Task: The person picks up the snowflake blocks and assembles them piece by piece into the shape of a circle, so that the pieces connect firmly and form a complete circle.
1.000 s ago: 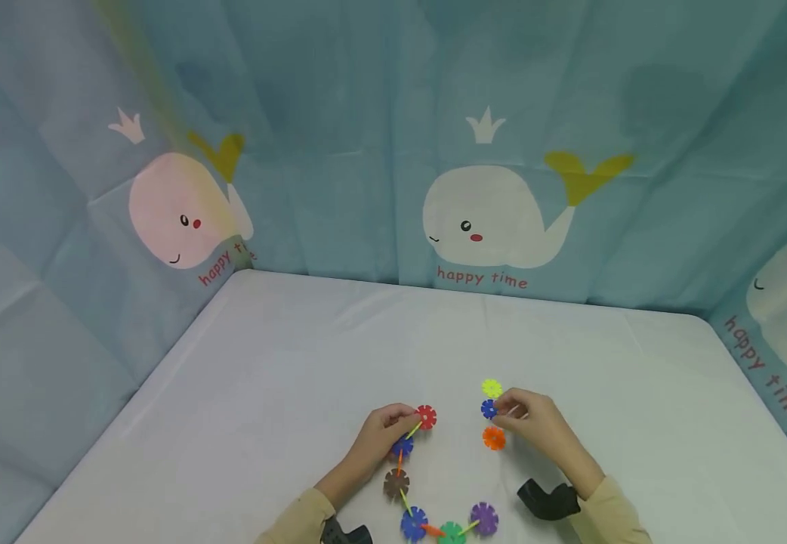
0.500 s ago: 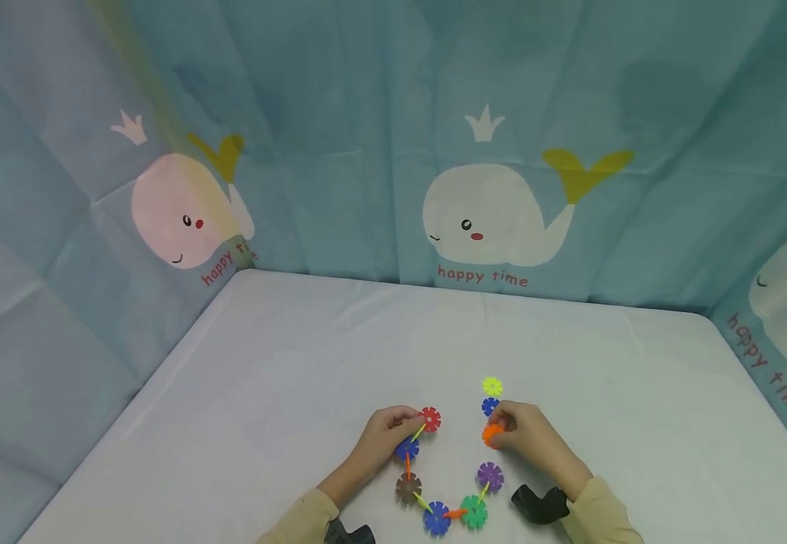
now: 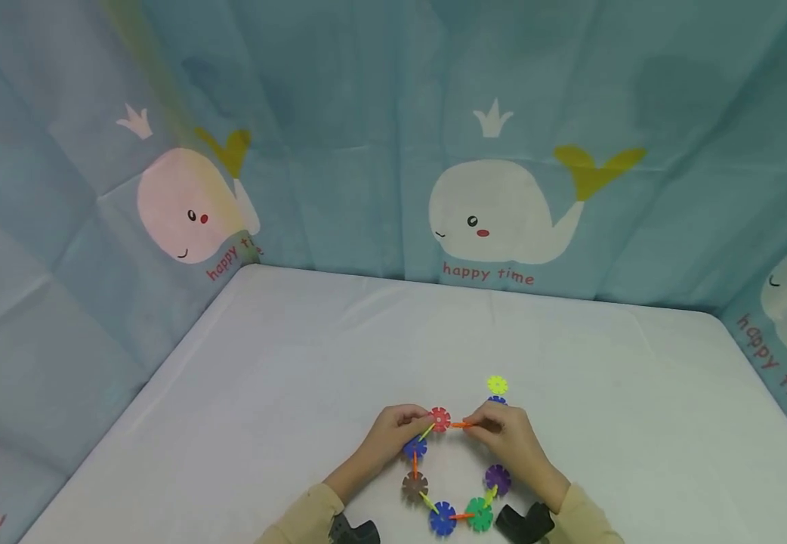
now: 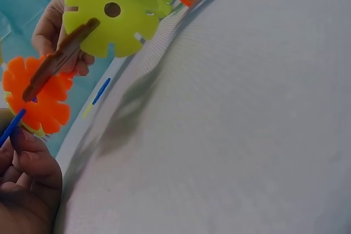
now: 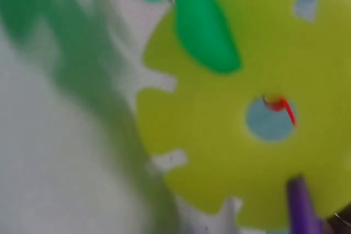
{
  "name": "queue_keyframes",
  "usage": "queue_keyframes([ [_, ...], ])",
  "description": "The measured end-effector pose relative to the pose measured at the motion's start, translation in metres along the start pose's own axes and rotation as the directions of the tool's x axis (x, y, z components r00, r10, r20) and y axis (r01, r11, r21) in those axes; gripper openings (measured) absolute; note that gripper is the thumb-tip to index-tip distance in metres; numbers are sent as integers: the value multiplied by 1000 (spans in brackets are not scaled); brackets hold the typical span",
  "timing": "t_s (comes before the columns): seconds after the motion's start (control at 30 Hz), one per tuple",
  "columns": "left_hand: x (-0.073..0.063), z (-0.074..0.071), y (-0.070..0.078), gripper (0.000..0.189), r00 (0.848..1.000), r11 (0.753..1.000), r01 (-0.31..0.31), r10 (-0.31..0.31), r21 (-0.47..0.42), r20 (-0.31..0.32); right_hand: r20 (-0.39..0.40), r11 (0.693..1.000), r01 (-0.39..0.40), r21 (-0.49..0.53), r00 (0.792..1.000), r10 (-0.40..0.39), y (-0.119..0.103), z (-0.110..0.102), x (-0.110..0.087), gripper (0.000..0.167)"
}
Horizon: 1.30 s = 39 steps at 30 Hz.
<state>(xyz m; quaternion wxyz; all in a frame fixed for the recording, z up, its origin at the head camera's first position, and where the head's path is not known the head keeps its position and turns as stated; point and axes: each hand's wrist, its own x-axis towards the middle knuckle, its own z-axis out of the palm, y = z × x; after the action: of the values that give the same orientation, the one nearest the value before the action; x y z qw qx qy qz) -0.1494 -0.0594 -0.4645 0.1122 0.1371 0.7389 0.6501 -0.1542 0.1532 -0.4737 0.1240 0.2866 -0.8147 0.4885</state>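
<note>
Notched plastic snowflake discs, joined at right angles, form a curved chain. My left hand point(image 3: 393, 432) grips its upper end by the red disc point(image 3: 439, 419); in the left wrist view the fingers are close to a blue disc point(image 4: 12, 127) and an orange disc point(image 4: 52, 114). My right hand point(image 3: 510, 437) pinches a separate orange disc point(image 3: 459, 425), turned edge-on, its far edge right at the red disc's notches. The chain's other end is a purple disc point(image 3: 498, 479) below my right hand. Close in the right wrist view are the chain's yellow disc point(image 5: 258, 163) and green disc point(image 5: 205, 31).
A loose yellow disc point(image 3: 497, 385) lies beyond my right hand, with a loose blue disc point(image 3: 497, 399) partly hidden behind the hand. Black wrist devices sit by both sleeves. A whale-print curtain point(image 3: 339, 211) borders the white table point(image 3: 312, 340).
My right hand has moved from the loose blue disc to the orange one, picked it up and brought it left to the red disc. The chain has shifted slightly, its purple end raised.
</note>
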Motion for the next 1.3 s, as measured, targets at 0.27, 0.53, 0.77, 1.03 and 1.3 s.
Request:
queue_keyframes([
  [0.27,-2,-1,4,18,1000,999,-3,4,47,-12,13,998,55,11,998,-55,5,1,2,16],
  [0.53,-2,1,6,18,1000,997,-2,4,72,-16,31,999,12,44,999,-13,6,2,1,16],
  [0.77,-5,3,4,17,1000,999,26,-26,19,-2,31,993,98,71,994,-100,-11,2,2,19],
  [1.03,-9,2,2,18,998,997,-35,32,64,49,14,956,227,185,972,-233,-23,5,2,24],
  [1.3,-5,-2,-2,19,998,998,-39,37,40,56,-19,999,-53,-8,998,53,-4,-7,7,21],
])
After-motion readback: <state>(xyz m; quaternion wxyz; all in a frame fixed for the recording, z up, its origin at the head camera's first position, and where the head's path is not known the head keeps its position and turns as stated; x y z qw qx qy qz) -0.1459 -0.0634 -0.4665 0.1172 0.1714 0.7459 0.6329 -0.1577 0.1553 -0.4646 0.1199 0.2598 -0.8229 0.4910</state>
